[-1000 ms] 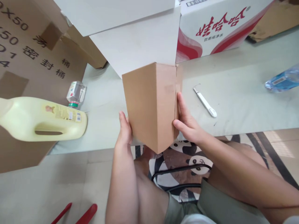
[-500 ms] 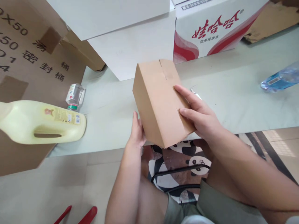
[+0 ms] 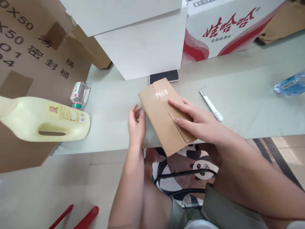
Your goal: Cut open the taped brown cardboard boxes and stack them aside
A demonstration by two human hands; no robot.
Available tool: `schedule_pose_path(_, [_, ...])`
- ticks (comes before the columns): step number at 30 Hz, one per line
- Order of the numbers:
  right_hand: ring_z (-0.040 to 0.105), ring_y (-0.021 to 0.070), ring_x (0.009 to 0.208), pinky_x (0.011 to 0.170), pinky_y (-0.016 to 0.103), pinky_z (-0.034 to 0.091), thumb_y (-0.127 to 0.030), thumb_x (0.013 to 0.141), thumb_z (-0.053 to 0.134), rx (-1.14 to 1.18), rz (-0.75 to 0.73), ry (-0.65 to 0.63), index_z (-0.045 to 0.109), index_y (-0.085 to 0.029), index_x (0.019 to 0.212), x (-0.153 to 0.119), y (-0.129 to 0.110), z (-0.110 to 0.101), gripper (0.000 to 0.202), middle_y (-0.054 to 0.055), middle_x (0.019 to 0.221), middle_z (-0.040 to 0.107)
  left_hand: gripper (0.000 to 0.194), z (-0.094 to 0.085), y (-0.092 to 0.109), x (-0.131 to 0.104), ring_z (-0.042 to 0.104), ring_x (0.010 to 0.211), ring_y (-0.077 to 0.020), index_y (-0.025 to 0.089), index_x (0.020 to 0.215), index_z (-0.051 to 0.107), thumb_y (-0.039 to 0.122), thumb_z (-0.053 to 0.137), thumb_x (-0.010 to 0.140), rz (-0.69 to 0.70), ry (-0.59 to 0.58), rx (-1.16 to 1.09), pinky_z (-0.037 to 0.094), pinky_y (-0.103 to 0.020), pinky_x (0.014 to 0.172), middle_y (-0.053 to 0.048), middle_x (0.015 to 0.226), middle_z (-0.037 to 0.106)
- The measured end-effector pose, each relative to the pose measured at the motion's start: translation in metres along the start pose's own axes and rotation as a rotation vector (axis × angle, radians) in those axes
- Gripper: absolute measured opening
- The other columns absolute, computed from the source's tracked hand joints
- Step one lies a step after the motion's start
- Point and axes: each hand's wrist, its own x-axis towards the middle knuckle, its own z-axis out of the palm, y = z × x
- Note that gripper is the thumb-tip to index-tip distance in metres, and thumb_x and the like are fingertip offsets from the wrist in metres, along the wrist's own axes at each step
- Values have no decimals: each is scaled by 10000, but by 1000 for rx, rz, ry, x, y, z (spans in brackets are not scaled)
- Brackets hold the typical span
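Note:
A small brown cardboard box (image 3: 164, 124) rests at the table's front edge, one corner jutting over it. Clear tape shows near its far end, and a seam runs along its top. My right hand (image 3: 190, 119) lies on the box's right part with its fingers spread. Just left of the box, my left hand (image 3: 137, 124) is off it, fingers loosely curled and apart, holding nothing. A white box cutter (image 3: 211, 105) lies right of the box. Behind the box, a dark phone (image 3: 164, 76) lies against the white carton.
A white carton (image 3: 145, 47) and a red-and-white carton (image 3: 221, 35) stand at the back. On the left are a large brown carton (image 3: 28, 73), a yellow jug (image 3: 69, 122) and a small clear bottle (image 3: 79, 93). A blue-labelled bottle (image 3: 290, 84) lies at the right.
The box has come down onto the table and turned, showing its taped, seamed face. My left hand has let go of it. The phone and the whole cutter have come into sight.

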Motion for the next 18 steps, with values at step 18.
schedule_pose_path(18, [643, 332, 1073, 945, 558, 507, -344, 825, 593, -385, 257, 572, 664, -216, 1192, 17, 64, -16, 395, 148, 1174, 677, 439, -4, 1, -4, 462, 1384, -297, 264, 1170, 731, 513, 432, 967, 530, 58, 14, 335, -497, 1204, -78, 1410, 550])
